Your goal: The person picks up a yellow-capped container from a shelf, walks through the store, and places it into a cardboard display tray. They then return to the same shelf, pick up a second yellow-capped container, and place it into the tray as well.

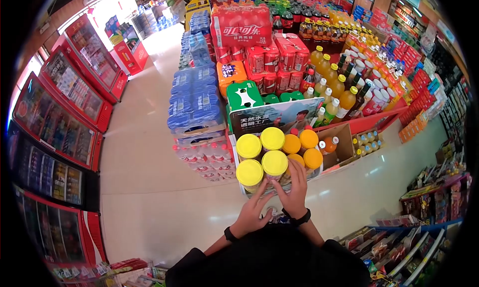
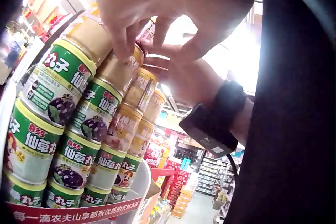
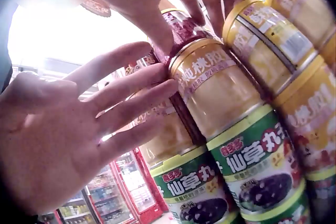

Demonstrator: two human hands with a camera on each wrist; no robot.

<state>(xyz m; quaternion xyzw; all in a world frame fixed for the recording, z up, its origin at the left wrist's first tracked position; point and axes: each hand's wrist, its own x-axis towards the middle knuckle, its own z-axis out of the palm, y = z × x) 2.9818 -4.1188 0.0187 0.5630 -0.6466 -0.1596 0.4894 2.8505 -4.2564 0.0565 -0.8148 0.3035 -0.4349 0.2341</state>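
Several yellow-lidded cans stand together on top of a stack. At the near right one, a can with a purple label, my right hand holds the side, thumb in front and fingers along its right. My left hand has straight fingers, their tips at the front of the same can; the right wrist view shows its open palm. Below the hands, in the left wrist view, are gold cans over green-labelled cans. Orange-lidded cans stand just right of the yellow lids.
A printed sign board rises behind the cans. Left of them are blue-wrapped packs stacked on pink-capped bottles. An open cardboard box with bottles sits to the right. Red-framed drink fridges line the far left, across the tiled floor.
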